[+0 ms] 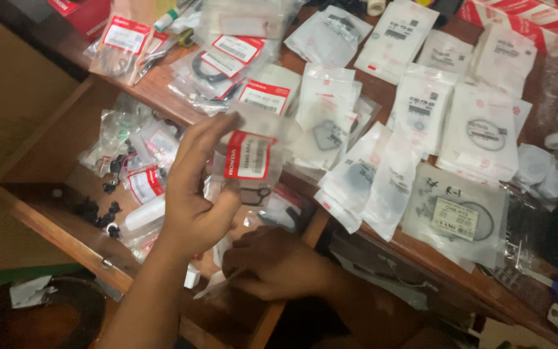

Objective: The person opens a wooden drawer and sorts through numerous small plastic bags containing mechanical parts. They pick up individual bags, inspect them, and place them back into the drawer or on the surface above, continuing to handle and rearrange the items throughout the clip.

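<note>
A: Left hand [195, 194] lifts a clear plastic packet with a red-and-white label [248, 158] above the open wooden drawer [46, 207], thumb and fingertips pinching its edge.

B: And the right hand [272, 262]?

A: Low at the drawer's front, fingers curled on a small white packet [211, 284] (grip blurred). The pinch looks light; the slick packet could slip into the piled packets on the wooden desktop [421, 245].
</note>
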The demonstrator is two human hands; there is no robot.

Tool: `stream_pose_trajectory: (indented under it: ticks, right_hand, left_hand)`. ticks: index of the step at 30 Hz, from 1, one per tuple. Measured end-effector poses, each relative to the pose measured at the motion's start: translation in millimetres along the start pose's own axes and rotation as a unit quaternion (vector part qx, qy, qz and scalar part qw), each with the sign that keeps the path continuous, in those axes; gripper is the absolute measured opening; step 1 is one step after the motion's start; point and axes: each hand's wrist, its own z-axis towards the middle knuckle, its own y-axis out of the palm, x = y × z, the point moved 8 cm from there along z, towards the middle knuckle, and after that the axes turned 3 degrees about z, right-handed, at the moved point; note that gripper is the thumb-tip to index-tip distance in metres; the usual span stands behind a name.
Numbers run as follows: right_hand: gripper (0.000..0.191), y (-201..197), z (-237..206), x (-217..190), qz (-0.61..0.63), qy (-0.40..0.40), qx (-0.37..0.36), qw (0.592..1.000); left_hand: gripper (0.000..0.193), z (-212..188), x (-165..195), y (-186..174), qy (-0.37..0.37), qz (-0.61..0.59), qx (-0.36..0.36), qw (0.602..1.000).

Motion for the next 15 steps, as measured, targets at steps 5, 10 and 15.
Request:
stream_pose_trajectory:
  ticks: [5, 10, 15]
  right_hand:
    - [0.017, 2, -5, 4, -0.008, 0.004, -0.015, 1.000]
    - [0.017, -2, -7, -1, -0.004, -0.032, -0.023, 0.999]
    - [0.020, -4, -8, -1, -0.021, -0.016, -0.021, 0.999]
  left_hand:
    - [0.086, -3, -19, -8, -0.091, -0.177, 0.088, 0.976]
    - [0.083, -1, -52, -20, -0.165, -0.378, 0.182, 0.892]
    - [0.072, -10, -68, -5, -0.228, -0.509, 0.148, 0.816]
